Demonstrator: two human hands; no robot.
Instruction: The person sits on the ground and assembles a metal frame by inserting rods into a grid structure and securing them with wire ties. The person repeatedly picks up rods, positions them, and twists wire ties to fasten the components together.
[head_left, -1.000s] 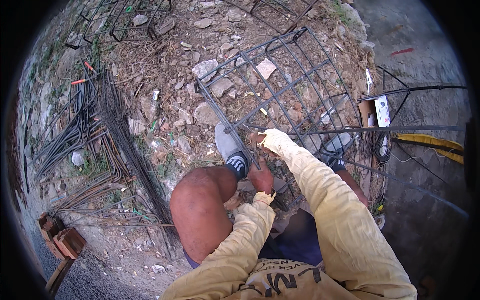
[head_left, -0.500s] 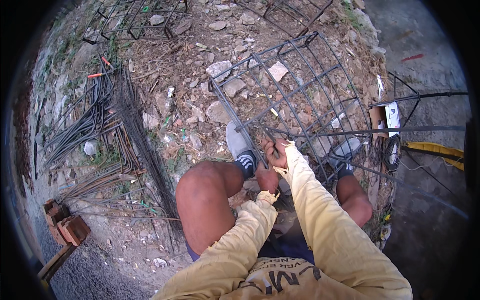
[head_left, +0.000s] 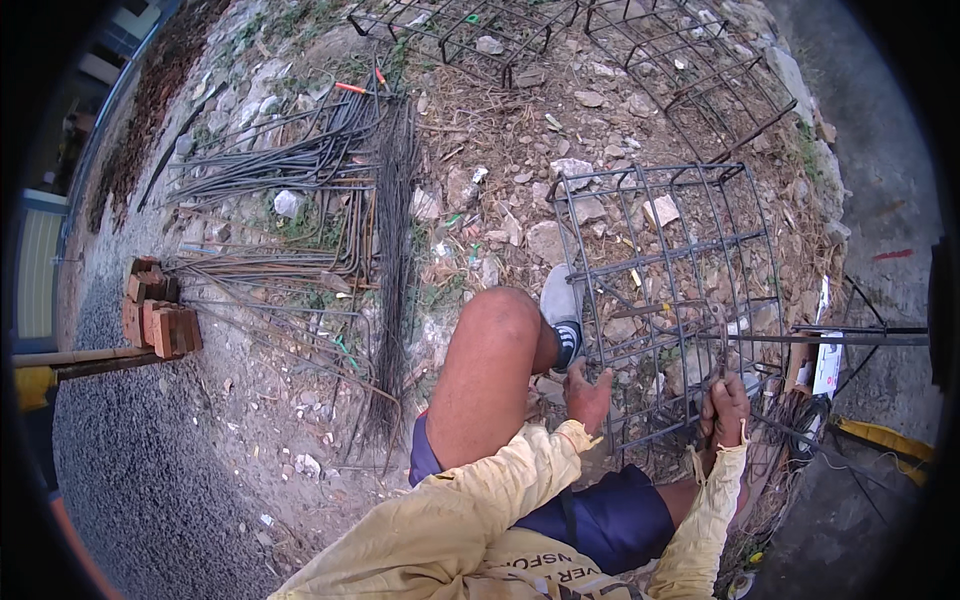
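Stony ground (head_left: 230,420) lies in daylight between dark gravel (head_left: 150,450) and grey concrete (head_left: 880,190) (marked with a red streak (head_left: 893,255)).

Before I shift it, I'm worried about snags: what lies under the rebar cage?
A pale stone and rubble show through the rebar cage; whatever the right hand covers can't be seen.

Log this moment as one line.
steel cage: over stony ground | left hand: at cage's near-left corner | right hand: fingers curled, grip unclear

Shirt (head_left: 500,550): is showing pale yellow cloth and bearing dark lettering (head_left: 556,566)
Sleeves (head_left: 490,485): are running long and wrinkling
Cuffs (head_left: 574,436): are fraying raggedly
Shorts (head_left: 612,522): are showing dark blue
Shoe (head_left: 560,297): is showing grey
Sock (head_left: 568,340): is showing dark, white-striped fabric
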